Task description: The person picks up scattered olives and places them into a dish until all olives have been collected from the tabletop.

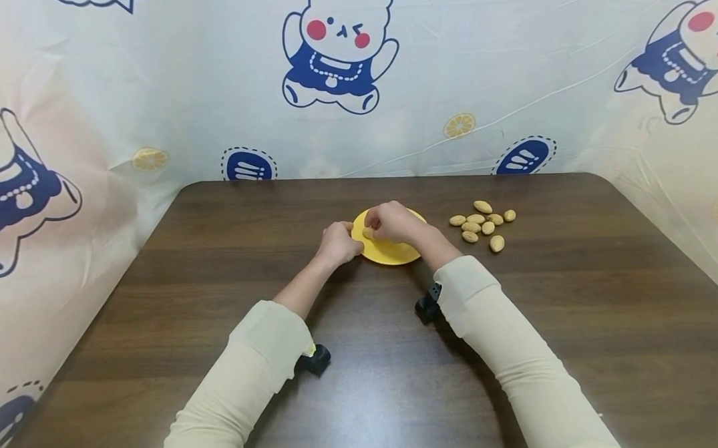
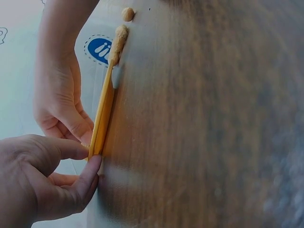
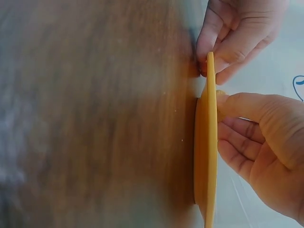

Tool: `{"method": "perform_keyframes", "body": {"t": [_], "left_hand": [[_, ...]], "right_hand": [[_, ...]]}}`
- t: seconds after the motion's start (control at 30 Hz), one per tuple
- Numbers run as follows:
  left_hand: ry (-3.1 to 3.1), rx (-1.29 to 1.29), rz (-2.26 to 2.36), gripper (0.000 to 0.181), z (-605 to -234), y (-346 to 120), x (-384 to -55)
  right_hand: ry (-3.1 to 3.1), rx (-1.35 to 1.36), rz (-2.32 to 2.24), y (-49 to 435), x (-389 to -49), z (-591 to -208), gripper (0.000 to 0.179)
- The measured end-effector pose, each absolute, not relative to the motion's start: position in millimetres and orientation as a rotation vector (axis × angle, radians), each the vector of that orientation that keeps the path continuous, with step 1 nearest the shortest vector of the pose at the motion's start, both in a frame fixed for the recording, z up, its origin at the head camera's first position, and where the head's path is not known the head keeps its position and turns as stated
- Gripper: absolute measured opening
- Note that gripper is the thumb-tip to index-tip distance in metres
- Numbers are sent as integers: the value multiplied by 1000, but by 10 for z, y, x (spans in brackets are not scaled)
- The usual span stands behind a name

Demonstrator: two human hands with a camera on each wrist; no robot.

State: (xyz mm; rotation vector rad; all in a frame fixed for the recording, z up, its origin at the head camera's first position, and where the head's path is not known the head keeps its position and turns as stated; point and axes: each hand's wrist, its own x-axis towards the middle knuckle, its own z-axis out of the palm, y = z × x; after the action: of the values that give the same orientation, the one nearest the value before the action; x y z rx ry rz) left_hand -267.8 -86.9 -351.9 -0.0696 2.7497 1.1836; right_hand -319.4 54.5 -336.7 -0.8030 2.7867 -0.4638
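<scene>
A shallow yellow plate (image 1: 390,255) rests on the wooden table. My left hand (image 1: 338,243) pinches its left rim, the thumb and fingers on opposite faces, as the left wrist view shows at the plate's edge (image 2: 100,123). Over the plate, my right hand (image 1: 393,222) pinches a tan nut in its shell (image 1: 368,233) near the left side, close to the plate's surface. In the right wrist view only a sliver of that nut (image 3: 220,93) shows past the thumb; the fingers (image 3: 240,137) curl behind it.
Several tan oval nuts (image 1: 471,227) in their shells lie loosely grouped on the table, right of the plate. The dark wooden table (image 1: 366,384) reaches back to a printed cloth backdrop (image 1: 209,90). A black wrist camera (image 1: 427,305) hangs beneath the right sleeve, another (image 1: 317,361) beneath the left.
</scene>
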Motion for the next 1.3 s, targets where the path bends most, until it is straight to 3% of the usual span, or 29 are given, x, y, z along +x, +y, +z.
{"method": "perform_keyframes", "body": {"t": [0.47,1.3], "left_hand": [[2764,-69,1161,59,-3526,-858,-2689],[2705,-138,1211,58,-3491,-839,-2672]], "right_hand": [[2791,-788,-450,628,-3186,-3321,31],[2852,-782,-336,1216,-3230,-3214,28]]}}
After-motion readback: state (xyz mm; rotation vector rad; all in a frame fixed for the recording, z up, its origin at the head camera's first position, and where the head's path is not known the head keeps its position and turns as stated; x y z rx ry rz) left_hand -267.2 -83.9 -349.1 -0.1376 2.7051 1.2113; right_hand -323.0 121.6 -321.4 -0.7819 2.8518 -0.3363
